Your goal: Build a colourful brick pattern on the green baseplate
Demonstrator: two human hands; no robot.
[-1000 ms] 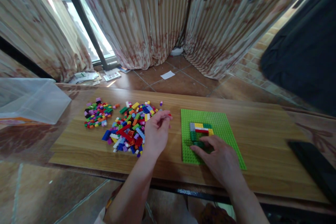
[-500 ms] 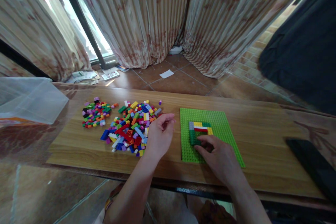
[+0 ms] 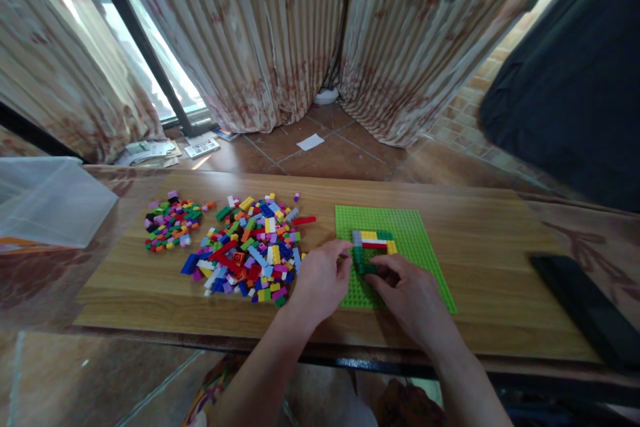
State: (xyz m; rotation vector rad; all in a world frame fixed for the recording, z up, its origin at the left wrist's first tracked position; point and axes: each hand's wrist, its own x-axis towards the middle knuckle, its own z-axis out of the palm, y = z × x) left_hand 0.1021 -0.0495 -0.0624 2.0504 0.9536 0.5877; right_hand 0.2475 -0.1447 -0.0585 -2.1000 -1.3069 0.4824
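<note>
On a light green studded baseplate (image 3: 407,227), a small rectangular outline of toy bricks is built from grey, yellow, green, white and red pieces. My right hand (image 3: 413,287) is at the outline's near side, thumb and fingers closed on a dark green brick (image 3: 369,268). At the left side is my left hand (image 3: 323,277), its fingers bent together beside the green bricks; what they pinch, if anything, is hidden. Left of my left hand lies a large pile of mixed bricks (image 3: 257,247). A flat red brick (image 3: 304,221) rests just past the pile's right edge.
A second pile of smaller bricks (image 3: 175,221) lies farther left on the wooden table (image 3: 480,247). A translucent plastic bin (image 3: 55,203) stands at the left end. A black phone-like slab (image 3: 580,300) lies at the right. Curtains hang beyond the table.
My left hand has moved right, from beside the pile to the outline's left side. The flat red brick now shows by the pile. My right hand stays at the outline's near side.
</note>
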